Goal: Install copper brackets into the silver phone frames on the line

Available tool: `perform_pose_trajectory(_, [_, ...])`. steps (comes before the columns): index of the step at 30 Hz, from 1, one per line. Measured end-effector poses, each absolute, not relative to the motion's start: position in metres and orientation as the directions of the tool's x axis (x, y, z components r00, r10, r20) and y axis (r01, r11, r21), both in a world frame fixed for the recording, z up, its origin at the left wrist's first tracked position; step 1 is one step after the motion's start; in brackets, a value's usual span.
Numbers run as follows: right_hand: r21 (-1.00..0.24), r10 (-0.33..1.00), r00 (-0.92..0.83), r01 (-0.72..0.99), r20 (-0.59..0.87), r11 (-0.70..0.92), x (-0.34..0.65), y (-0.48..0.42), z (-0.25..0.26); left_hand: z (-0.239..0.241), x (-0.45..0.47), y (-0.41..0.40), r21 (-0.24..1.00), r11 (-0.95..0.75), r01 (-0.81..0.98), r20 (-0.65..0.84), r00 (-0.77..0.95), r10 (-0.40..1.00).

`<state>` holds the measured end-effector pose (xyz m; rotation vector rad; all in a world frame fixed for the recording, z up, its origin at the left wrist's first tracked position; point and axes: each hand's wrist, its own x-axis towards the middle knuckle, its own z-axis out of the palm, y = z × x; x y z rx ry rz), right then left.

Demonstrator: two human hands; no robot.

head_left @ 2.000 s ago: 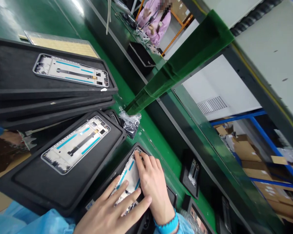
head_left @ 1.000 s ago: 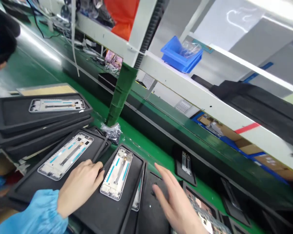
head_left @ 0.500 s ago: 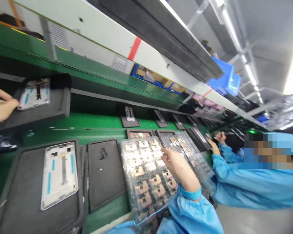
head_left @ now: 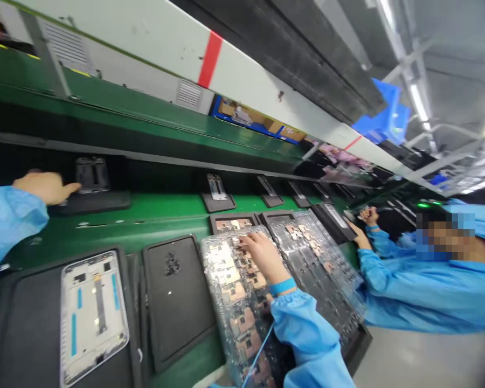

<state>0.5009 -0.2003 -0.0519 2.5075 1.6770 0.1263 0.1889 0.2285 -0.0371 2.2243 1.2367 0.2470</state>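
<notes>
My left hand (head_left: 46, 187) is at the left end of a black foam tray (head_left: 92, 202) on the belt, one digit stretched toward it; its other fingers are partly hidden. A dark-looking phone frame (head_left: 92, 175) lies in that tray. My right hand (head_left: 262, 256), with a blue wrist band and cord, reaches over a clear plastic tray (head_left: 218, 302) of small circuit boards. Its fingertips are pinched on a circuit board (head_left: 237, 241) near the tray's far edge, partly covered. Close by on the left, a silver phone frame (head_left: 95, 318) with blue strips rests on a black foam tray (head_left: 28, 328).
A bare black foam tray (head_left: 180, 307) lies between the phone frame and the clear tray. More foam trays with phone frames (head_left: 217, 188) line the green belt (head_left: 165, 203). On the right sits a co-worker in blue (head_left: 408, 285), near another clear tray (head_left: 307, 264). A white beam (head_left: 145, 43) crosses overhead.
My left hand and its foam tray with the phone frame have moved; the tray now lies farther back on the belt. My right hand has moved left and down onto the boards, pinching one.
</notes>
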Motion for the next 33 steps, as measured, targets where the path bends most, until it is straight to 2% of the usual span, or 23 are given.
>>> perform_pose_trajectory(2, [0.135, 0.957, 0.287, 0.948, 0.038, -0.290, 0.503, -0.199, -0.049, -0.014, 0.174, 0.207, 0.532, -0.378, 0.758, -0.160, 0.529, 0.834])
perform_pose_trajectory(4, [0.125, 0.973, 0.209, 0.967, 0.103, -0.221, 0.494, -0.203, -0.038, 0.007, 0.164, 0.168, 0.575, -0.368, 0.731, -0.183, 0.554, 0.812])
perform_pose_trajectory(5, [0.114, 0.974, 0.168, 0.976, 0.154, -0.187, 0.483, -0.204, -0.030, 0.016, 0.163, 0.143, 0.642, -0.361, 0.677, -0.199, 0.602, 0.773])
perform_pose_trajectory(6, [0.092, 0.969, 0.111, 0.987, 0.220, -0.133, 0.469, -0.203, -0.021, 0.024, 0.164, 0.116, 0.809, -0.233, 0.540, -0.265, 0.689, 0.675])
perform_pose_trajectory(7, [0.064, 0.957, 0.033, 0.996, 0.290, -0.054, 0.451, -0.200, -0.010, 0.030, 0.168, 0.089, 0.866, -0.157, 0.475, -0.300, 0.745, 0.596])
perform_pose_trajectory(9, [-0.008, 0.858, -0.222, 0.967, 0.463, 0.254, 0.411, -0.187, 0.009, 0.038, 0.176, 0.039, 0.909, -0.021, 0.416, -0.363, 0.816, 0.449])
perform_pose_trajectory(10, [-0.014, 0.802, -0.347, 0.915, 0.486, 0.404, 0.393, -0.178, 0.016, 0.039, 0.178, 0.020, 0.923, 0.123, 0.364, -0.384, 0.873, 0.301])
perform_pose_trajectory(12, [-0.048, 0.713, -0.461, 0.822, 0.528, 0.567, 0.365, -0.160, 0.021, 0.038, 0.171, -0.004, 0.918, 0.305, 0.255, -0.331, 0.915, 0.230])
perform_pose_trajectory(14, [-0.141, 0.774, -0.378, 0.850, 0.508, 0.508, 0.354, -0.146, 0.009, 0.030, 0.147, -0.016, 0.913, 0.382, 0.144, -0.299, 0.873, 0.386])
perform_pose_trajectory(16, [-0.208, 0.919, -0.226, 0.931, 0.324, 0.302, 0.359, -0.137, -0.016, 0.016, 0.110, -0.026, 0.912, 0.405, 0.071, -0.325, 0.726, 0.606])
perform_pose_trajectory(18, [-0.164, 0.988, -0.134, 0.976, 0.076, 0.145, 0.371, -0.130, -0.046, -0.002, 0.075, -0.040, 0.903, 0.430, 0.006, -0.367, 0.533, 0.762])
perform_pose_trajectory(20, [-0.104, 0.990, -0.119, 0.988, -0.070, 0.111, 0.379, -0.124, -0.073, -0.022, 0.051, -0.058, 0.900, 0.431, -0.063, -0.388, 0.334, 0.859])
perform_pose_trajectory(22, [-0.069, 0.986, -0.108, 0.993, -0.130, 0.100, 0.382, -0.118, -0.091, -0.037, 0.043, -0.076, 0.896, 0.428, -0.116, -0.401, 0.204, 0.893])
perform_pose_trajectory(24, [-0.036, 0.980, -0.097, 0.995, -0.175, 0.092, 0.381, -0.114, -0.097, -0.046, 0.046, -0.088, 0.887, 0.442, -0.136, -0.421, 0.157, 0.893])
perform_pose_trajectory(29, [0.014, 0.967, -0.097, 0.995, -0.234, 0.103, 0.377, -0.108, -0.096, -0.044, 0.059, -0.092, 0.871, 0.471, -0.141, -0.447, 0.172, 0.878])
perform_pose_trajectory(33, [-0.004, 0.969, -0.117, 0.993, -0.218, 0.119, 0.375, -0.104, -0.101, -0.051, 0.056, -0.086, 0.873, 0.464, -0.152, -0.428, 0.222, 0.876])
